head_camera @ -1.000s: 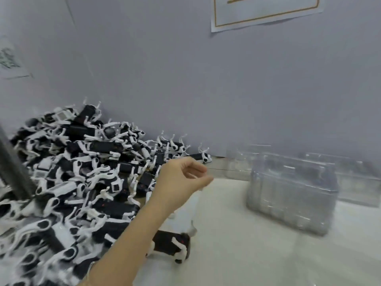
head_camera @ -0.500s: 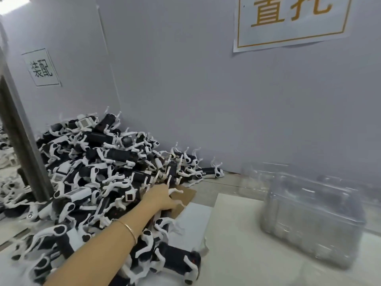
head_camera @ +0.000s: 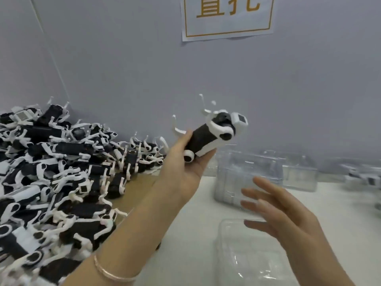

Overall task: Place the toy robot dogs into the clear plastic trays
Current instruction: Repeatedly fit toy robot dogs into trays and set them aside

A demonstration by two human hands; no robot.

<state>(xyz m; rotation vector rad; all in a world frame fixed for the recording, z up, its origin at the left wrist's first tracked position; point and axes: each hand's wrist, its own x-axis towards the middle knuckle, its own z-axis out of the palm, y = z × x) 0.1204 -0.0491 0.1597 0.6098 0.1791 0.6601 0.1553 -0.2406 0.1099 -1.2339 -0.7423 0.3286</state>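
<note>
My left hand (head_camera: 183, 164) grips one toy robot dog (head_camera: 208, 137) round its black body, white legs pointing up and head turned right, raised just left of the stack of clear trays (head_camera: 247, 174) and above it. My right hand (head_camera: 288, 215) is spread wide with nothing in it, hovering in front of the stack over a single clear tray (head_camera: 243, 259). The pile of robot dogs (head_camera: 61, 172) lies well left of the stack. A sign (head_camera: 226, 15) with gold lettering hangs on the wall above the stack. A thin bracelet (head_camera: 111, 273) circles my left wrist.
</note>
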